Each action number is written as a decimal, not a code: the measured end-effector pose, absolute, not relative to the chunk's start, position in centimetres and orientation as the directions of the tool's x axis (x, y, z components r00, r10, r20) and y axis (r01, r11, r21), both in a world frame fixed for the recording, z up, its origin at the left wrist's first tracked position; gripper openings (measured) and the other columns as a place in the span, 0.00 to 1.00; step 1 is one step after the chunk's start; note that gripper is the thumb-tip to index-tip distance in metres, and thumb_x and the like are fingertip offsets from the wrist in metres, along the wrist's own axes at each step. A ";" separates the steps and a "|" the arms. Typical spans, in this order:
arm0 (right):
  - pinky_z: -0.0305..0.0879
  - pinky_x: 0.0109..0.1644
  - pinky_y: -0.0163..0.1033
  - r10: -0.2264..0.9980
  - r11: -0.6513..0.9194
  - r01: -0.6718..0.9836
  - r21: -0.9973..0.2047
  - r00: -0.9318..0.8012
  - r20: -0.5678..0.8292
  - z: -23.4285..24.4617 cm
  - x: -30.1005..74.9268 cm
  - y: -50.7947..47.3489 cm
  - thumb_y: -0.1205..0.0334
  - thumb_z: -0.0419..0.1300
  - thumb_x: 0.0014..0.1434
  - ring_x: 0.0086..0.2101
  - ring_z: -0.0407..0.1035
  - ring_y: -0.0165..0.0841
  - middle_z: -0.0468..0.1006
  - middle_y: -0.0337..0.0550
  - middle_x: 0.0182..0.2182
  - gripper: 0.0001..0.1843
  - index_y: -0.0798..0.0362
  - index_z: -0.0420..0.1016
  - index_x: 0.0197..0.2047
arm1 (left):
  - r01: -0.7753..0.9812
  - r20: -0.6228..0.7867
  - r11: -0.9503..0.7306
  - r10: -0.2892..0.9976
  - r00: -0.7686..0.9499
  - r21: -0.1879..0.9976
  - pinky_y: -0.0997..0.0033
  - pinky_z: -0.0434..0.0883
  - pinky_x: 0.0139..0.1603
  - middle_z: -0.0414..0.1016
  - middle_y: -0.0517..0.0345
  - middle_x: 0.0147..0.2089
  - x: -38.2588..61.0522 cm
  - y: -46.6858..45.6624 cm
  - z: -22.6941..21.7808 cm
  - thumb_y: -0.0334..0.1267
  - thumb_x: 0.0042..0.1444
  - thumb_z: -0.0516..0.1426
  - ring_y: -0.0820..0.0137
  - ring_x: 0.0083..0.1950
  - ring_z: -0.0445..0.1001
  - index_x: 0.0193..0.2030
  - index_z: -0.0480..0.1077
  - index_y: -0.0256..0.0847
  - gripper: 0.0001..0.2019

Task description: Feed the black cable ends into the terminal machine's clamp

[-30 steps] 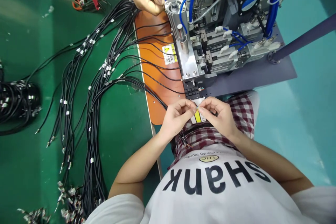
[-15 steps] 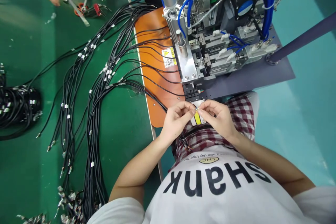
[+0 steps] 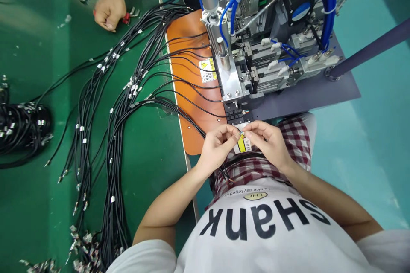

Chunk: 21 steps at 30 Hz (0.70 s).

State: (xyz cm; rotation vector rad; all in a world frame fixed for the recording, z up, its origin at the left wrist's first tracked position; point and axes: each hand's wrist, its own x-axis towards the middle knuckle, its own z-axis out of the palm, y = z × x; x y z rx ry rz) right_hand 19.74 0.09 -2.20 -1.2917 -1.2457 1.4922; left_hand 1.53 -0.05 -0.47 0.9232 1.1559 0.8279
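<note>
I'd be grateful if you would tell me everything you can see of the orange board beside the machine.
The orange board is a flat, smooth panel with rounded corners and small round fasteners, perhaps coated sheet or rubber. It lies along the green bench's edge, its far side running beneath the machine's metal parts. Thin black cables lie across its surface, and a yellow-and-white warning label sits near its machine side.

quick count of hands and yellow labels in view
Hands: 3 (the person's left hand, right hand, a co-worker's hand)
Yellow labels: 2 (warning label on the machine, yellow-striped label behind the fingers)
Total: 5
</note>
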 end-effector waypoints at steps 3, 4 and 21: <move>0.66 0.36 0.38 0.970 -0.154 0.073 -0.985 -0.178 -0.164 -2.0 19.7 0.2 0.58 0.63 0.64 0.32 0.72 0.32 0.82 0.42 0.37 0.07 0.51 0.80 0.41 | -0.040 -0.365 0.381 0.908 0.206 0.924 0.76 0.60 0.31 0.67 0.62 0.30 1.6 0.0 -0.4 0.44 0.58 0.66 0.77 0.30 0.61 0.38 0.73 0.38 0.12; 0.65 0.35 0.38 0.975 -0.125 0.090 -0.988 -0.172 -0.139 -1.9 19.6 0.2 0.58 0.64 0.63 0.31 0.71 0.31 0.81 0.42 0.36 0.07 0.51 0.81 0.40 | -0.031 -0.361 0.375 0.909 0.207 0.927 0.76 0.60 0.31 0.67 0.62 0.30 1.6 0.0 -0.4 0.44 0.58 0.66 0.77 0.29 0.61 0.38 0.73 0.38 0.12; 0.63 0.36 0.39 0.988 0.039 0.218 -0.975 -0.152 0.005 -2.6 19.8 -1.0 0.64 0.59 0.66 0.30 0.66 0.31 0.74 0.40 0.31 0.08 0.51 0.73 0.33 | 0.767 0.237 -0.395 0.918 0.317 0.505 0.51 0.67 0.61 0.73 0.43 0.62 -2.6 1.5 -1.5 0.35 0.70 0.51 0.56 0.60 0.69 0.65 0.68 0.41 0.19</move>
